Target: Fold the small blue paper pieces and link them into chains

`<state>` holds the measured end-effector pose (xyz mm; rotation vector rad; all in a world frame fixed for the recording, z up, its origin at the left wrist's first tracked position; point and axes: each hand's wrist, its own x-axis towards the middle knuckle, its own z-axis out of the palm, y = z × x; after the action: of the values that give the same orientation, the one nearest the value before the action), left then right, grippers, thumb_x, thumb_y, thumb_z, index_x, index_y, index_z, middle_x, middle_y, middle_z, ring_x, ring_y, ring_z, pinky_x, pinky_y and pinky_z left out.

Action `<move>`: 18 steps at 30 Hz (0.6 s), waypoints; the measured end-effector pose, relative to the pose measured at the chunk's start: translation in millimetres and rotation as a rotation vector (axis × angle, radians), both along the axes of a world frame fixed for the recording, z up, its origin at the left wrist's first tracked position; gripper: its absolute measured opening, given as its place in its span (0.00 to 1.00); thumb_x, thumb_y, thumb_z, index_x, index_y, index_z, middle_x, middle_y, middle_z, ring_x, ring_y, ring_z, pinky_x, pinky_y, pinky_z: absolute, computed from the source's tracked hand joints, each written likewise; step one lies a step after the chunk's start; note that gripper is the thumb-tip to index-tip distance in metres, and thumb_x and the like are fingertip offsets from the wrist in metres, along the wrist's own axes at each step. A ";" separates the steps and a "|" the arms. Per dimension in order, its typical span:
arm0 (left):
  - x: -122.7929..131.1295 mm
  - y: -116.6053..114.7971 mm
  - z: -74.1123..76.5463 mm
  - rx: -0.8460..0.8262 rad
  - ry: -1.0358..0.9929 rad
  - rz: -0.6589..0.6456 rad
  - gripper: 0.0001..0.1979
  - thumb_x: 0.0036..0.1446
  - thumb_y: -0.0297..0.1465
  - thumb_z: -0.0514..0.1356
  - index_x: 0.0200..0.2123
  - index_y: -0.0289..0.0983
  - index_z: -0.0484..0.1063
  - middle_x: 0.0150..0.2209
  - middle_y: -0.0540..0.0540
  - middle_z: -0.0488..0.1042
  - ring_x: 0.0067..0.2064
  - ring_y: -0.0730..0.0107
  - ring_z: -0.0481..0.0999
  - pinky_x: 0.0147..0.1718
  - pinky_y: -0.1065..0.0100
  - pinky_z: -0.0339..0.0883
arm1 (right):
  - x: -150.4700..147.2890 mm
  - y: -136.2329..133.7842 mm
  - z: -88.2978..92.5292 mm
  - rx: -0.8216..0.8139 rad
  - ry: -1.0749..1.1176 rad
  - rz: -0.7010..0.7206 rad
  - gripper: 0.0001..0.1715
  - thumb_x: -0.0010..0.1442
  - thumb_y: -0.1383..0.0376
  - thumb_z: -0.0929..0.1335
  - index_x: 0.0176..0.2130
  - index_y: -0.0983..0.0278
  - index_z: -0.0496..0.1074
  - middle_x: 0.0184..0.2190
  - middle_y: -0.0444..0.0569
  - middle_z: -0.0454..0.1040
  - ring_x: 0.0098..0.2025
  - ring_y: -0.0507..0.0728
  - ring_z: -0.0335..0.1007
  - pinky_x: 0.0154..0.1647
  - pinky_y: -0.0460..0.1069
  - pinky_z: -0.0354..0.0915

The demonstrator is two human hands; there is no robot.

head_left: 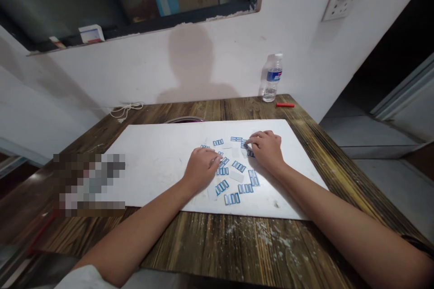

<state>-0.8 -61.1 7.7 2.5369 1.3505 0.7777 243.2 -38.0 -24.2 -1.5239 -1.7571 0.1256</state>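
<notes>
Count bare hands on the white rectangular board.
2: left hand at the left side of small blue-outlined white rectangular pieces; right hand at their far right side. Pixelation at left could hide more.

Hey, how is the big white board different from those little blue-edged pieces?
The white board is much bigger; each of the blue-edged pieces is small.
The white board is mostly plain on top, while the blue-edged pieces show rows of blue-outlined boxes.
The white board is one single sheet on the wooden table, but the blue-edged pieces are many, scattered on it at different angles.
Both look thin and have straight edges.
</notes>
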 end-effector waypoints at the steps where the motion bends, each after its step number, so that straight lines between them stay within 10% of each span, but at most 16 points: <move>1: -0.1 0.2 -0.3 0.000 -0.010 0.004 0.11 0.62 0.32 0.54 0.37 0.41 0.78 0.39 0.47 0.80 0.49 0.59 0.74 0.52 0.53 0.59 | 0.1 0.0 -0.4 -0.004 -0.008 0.002 0.18 0.55 0.70 0.62 0.27 0.56 0.80 0.38 0.50 0.76 0.45 0.64 0.59 0.44 0.59 0.45; 18: -0.2 2.0 0.9 -0.017 -0.085 0.069 0.10 0.59 0.30 0.57 0.42 0.42 0.76 0.44 0.46 0.78 0.53 0.58 0.70 0.53 0.53 0.58 | 2.2 -3.5 9.4 -0.002 -0.074 -0.038 0.18 0.58 0.68 0.61 0.26 0.58 0.79 0.37 0.49 0.76 0.44 0.64 0.61 0.46 0.61 0.49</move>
<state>-1.0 -59.1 8.7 2.4267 1.4183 0.8720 245.4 -41.5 -14.8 -1.5808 -1.7850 0.0530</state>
